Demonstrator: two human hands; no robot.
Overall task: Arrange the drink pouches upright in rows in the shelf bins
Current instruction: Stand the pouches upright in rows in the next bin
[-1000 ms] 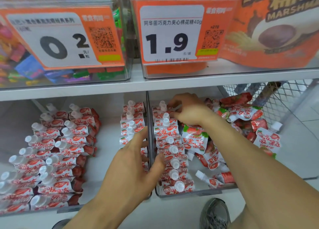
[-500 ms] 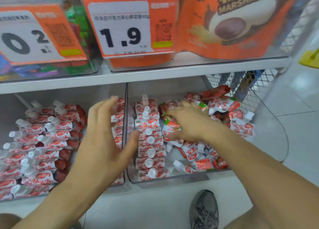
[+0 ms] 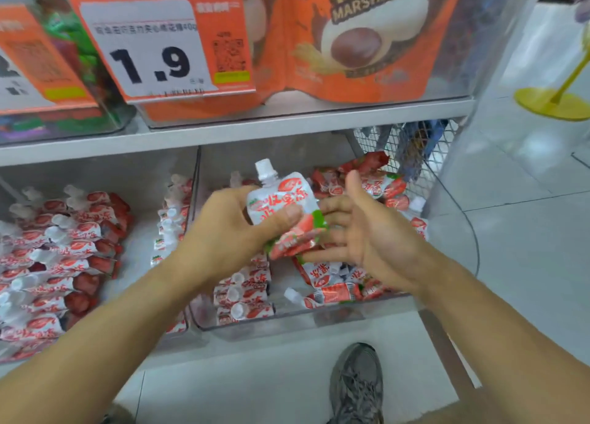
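Note:
A white and red drink pouch [image 3: 282, 200] with a white cap is held upright above the right clear bin [image 3: 319, 320]. My left hand [image 3: 230, 232] grips it, thumb across its front. My right hand [image 3: 367, 232] is beside it with fingers spread and straight, fingertips touching the pouch's lower edge. In that bin a row of pouches [image 3: 244, 296] stands along the left wall, and a loose pile of pouches [image 3: 367, 187] lies to the right and back. The left bin [image 3: 134, 181] holds rows of pouches [image 3: 57, 257].
An upper shelf [image 3: 255, 126] carries clear bins with orange price tags [image 3: 159, 43] and marshmallow bags [image 3: 367, 40]. A wire mesh panel [image 3: 412, 149] closes the shelf's right end. My grey shoe [image 3: 357, 385] stands on the tiled floor below. A yellow stand [image 3: 555, 101] is at right.
My left hand moved from the bin divider to the right and took hold of a pouch. My right hand lifted out of the loose pile and opened beside the pouch. The view shifted right.

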